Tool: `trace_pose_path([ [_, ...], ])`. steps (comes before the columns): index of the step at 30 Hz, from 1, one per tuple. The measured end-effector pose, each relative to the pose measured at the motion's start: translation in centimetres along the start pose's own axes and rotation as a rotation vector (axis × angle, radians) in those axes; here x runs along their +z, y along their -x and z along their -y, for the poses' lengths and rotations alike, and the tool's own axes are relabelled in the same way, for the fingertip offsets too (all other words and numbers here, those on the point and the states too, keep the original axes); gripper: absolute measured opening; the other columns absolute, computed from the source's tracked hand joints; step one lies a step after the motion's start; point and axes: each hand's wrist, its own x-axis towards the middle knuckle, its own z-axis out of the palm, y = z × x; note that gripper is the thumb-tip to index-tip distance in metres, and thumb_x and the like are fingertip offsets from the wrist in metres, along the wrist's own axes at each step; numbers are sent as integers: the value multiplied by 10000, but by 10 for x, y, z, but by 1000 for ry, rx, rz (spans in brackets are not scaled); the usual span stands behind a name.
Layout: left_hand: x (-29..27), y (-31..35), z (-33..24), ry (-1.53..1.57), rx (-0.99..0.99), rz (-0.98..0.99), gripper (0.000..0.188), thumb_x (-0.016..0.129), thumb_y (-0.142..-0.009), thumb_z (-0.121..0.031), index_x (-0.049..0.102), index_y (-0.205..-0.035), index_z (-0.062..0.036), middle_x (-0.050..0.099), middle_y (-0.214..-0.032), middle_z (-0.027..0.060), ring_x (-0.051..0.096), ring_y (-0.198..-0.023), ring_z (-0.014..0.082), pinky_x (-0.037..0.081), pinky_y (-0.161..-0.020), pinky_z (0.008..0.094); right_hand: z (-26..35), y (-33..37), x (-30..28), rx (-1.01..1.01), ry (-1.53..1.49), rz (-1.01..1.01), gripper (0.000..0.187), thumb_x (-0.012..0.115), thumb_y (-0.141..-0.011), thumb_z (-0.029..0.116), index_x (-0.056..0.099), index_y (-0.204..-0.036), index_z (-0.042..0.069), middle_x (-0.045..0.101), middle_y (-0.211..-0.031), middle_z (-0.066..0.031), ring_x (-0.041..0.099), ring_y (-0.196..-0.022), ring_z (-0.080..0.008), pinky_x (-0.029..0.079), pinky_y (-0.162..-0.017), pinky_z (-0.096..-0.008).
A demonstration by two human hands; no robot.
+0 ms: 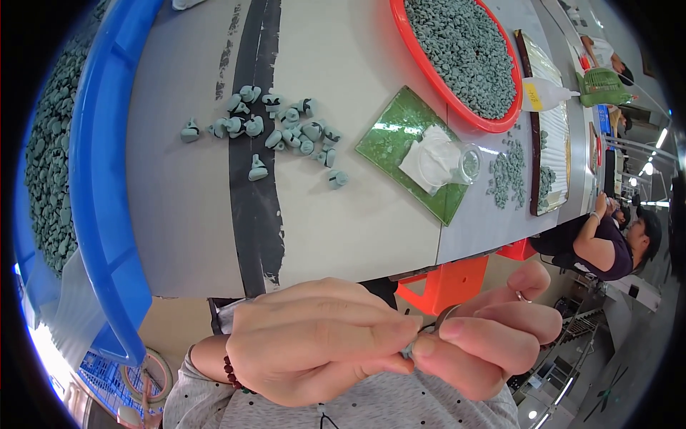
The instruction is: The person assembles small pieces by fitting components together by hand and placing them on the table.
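Over my lap, just off the table's near edge, my two hands meet fingertip to fingertip. My left hand (314, 336) is closed, its thumb and forefinger pinching a small grey-green piece (408, 351) that mostly hides behind the fingers. From the other side my right hand (493, 339) grips the same piece, with its outer fingers curled. A thin dark thing shows between the fingertips; its kind is hidden. On the table beyond lie several small grey-green figures with dark bands (312, 131), loosely heaped, a few apart from the rest.
A blue tub (107, 193) full of grey-green pieces stands at left. A red basin (404, 36) of smaller pieces is at far right. Nearer are a green tile (389, 132), white tissue (425, 157), a clear cup (469, 163) and a squeeze bottle (547, 94). A co-worker (607, 247) sits at right.
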Motion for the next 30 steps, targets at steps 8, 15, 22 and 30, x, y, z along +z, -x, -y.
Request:
trace_pose_path([
  [8, 0, -4, 5, -86, 140, 18, 229, 753, -737, -63, 612, -876, 53, 664, -817, 202, 670, -709, 277, 543, -575, 331, 1, 0, 0, -24, 28, 1, 89, 627, -760, 286, 604, -837, 323, 461, -845, 130, 369, -777, -100, 329, -737, -349],
  [15, 2, -3, 3, 390, -253, -12, 178, 653, -782, 59, 603, -953, 56, 650, -887, 234, 653, -810, 283, 537, -686, 345, -25, 0, 10, -35, -285, -44, 182, 649, -762, 394, 604, -900, 286, 498, -916, 47, 394, -811, -150, 354, -765, -376],
  [22, 1, 1, 1, 753, -579, 14, 305, 602, -800, 118, 515, -1075, 19, 669, -987, 107, 578, -993, 116, 425, -894, 289, -29, -1, 10, 109, -638, 162, 228, 691, -681, 287, 662, -888, 197, 579, -899, -46, 434, -784, -202, 333, -621, -337],
  [30, -2, -5, 4, 465, -393, 124, 373, 605, -724, 150, 383, -962, -31, 658, -898, 190, 610, -985, 227, 461, -829, 322, -24, -3, 9, 215, -733, 141, 480, 639, -406, 36, 724, -877, 86, 614, -779, 14, 458, -643, -143, 279, -543, -278],
])
